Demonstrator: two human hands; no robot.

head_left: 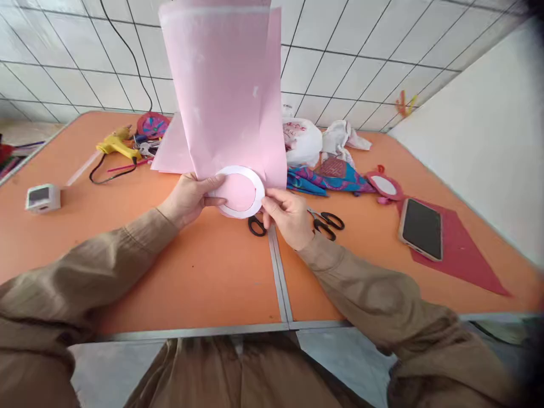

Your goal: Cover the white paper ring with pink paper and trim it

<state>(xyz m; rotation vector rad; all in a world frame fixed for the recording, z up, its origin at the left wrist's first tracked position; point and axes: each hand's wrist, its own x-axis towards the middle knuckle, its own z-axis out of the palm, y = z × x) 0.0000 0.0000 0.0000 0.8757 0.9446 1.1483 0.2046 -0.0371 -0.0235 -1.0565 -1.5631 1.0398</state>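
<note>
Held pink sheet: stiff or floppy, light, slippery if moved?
Probably fairly stiff: the pink sheet rises well above the left hand and right hand without flopping over. Likely light, since it looks thin. Its pale sheen suggests a smooth face, so the white ring against it might slip.

Bright, diffuse light; direction hard to tell. Pale sheen on pink sheet (225, 85) above the grip. Shadows faint, soft on orange table (204, 272) below. Wide-angle stretch in brown sleeves (80, 283), lower either side. Far right of grip: dark, blurred frame edge.
</note>
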